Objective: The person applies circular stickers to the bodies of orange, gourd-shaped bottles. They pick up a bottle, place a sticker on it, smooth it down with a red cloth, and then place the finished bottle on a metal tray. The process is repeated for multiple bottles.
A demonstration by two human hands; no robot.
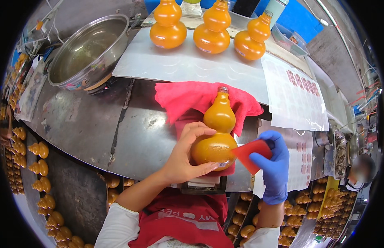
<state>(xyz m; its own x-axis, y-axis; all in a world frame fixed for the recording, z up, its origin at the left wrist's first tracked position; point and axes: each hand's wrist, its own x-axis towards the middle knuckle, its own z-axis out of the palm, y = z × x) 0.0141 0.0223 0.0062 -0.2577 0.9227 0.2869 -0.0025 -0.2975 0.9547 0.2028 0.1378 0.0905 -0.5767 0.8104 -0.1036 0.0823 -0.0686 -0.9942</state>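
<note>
A glossy amber gourd-shaped bottle [219, 112] leans back on a pink-red cloth [179, 94] at the middle of the metal table. My bare left hand [185, 155] grips its lower bulb from the left, thumb near the base and fingers at the waist. My right hand [275, 165], in a blue glove, pinches a flat red scraper [250, 156] between thumb and fingers. The scraper's tip is close to the right side of the lower bulb; I cannot tell whether it touches. A pale patch of fine marks shows on the bulb's front.
Three orange gourd bottles [211, 27] stand on a white sheet [159, 66] at the back. A wide metal pan [90, 51] of liquid sits back left. Printed decal sheets [297, 107] lie to the right. Many gourds [43, 182] line racks below the table [86, 124]. Another person [361, 169] is far right.
</note>
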